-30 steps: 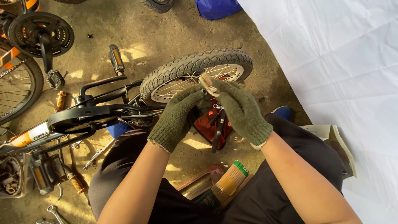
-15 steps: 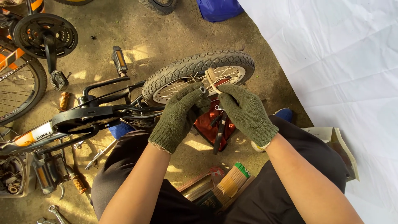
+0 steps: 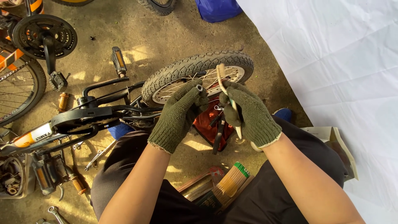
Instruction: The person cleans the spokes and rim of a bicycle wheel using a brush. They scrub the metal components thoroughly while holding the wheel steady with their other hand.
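My left hand, in a green knit glove, is curled around a small metal part by the wheel; a short tube end pokes out above the thumb, and what the rest of it is I cannot tell. Grip closed tight, fingers wrapped over it.

My right hand, same kind of glove, has a closed grip on a brush. The handle runs down through the fist and sticks out below the palm; the bristle head points up and lies against the wheel's rim and spokes. The hands sit just beside each other, fingertips nearly touching, both in front of the small wheel with its knobby black tyre.

The wheel belongs to a small black bike lying on its side on the dirt floor, frame stretching left. A red bag with dark tools in it lies under my hands. Between my knees is a striped brown and green box.

Far left: a bigger spoked wheel, a black chainring with crank and pedal, loose pedals and wrenches. White sheet covers the right side; a blue bag sits at the top edge.
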